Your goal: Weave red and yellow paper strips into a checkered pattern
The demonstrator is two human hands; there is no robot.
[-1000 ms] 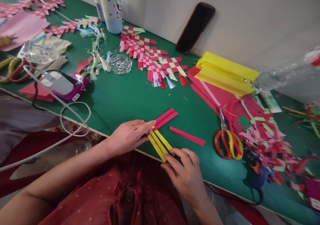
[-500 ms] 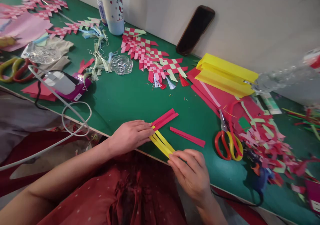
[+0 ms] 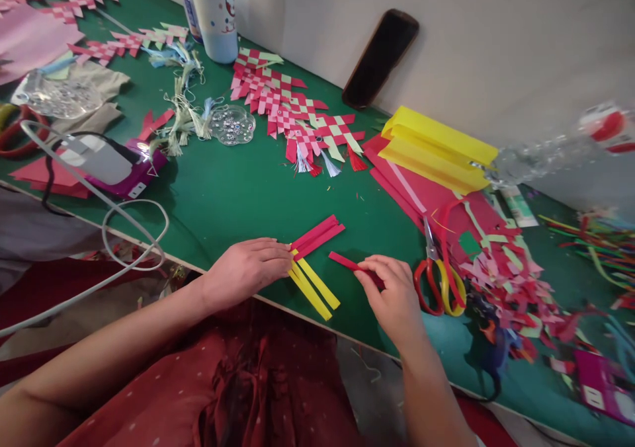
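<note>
My left hand lies over the crossing of several paper strips near the table's front edge, its closed fingers holding them there. From under the fingertips, red paper strips point up and right, while yellow paper strips slant down and right. The crossing itself is mostly hidden by the hand. A separate red paper strip is pinched between the thumb and fingers of my right hand, just right of the other strips and apart from them.
Scissors with red and yellow handles lie right of my right hand, beside paper scraps. Folded yellow paper rests on red sheets. Woven paper fish with tassels, a bead tray and a bottle stand farther back.
My right hand has let go of the yellow strips, moved up and right, and taken hold of the loose red strip. My left hand stays on the crossing. The view has shifted slightly right.
</note>
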